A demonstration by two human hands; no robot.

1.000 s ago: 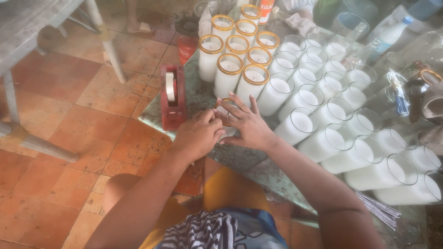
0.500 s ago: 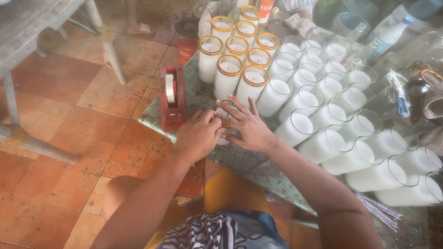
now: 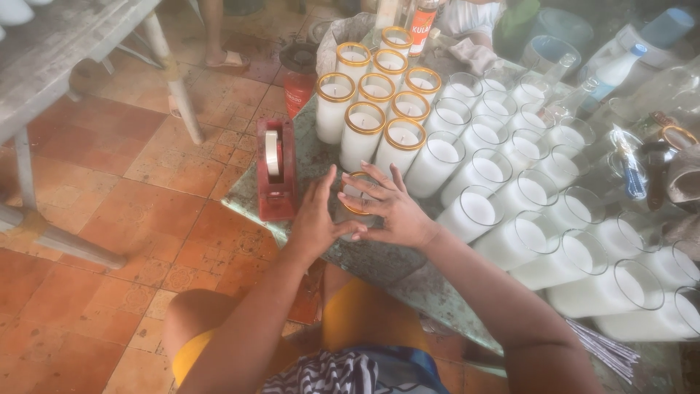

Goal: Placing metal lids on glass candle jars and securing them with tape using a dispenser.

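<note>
Both hands point(image 3: 357, 211) lower now, worn stone tabletop point(image 3: 379, 263), terracotta floor point(image 3: 109, 190).

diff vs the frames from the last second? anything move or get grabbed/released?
Barely any change. Both hands stay cupped around the gold-rimmed candle glass at the table edge: left hand and right hand only shift their fingers slightly. Nothing taken up or let go. The red tape dispenser and the rows of white candles are unmoved.

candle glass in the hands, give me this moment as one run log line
left hand: on candle glass | right hand: on same glass, gold rim | red tape dispenser: beside left hand | table
</note>
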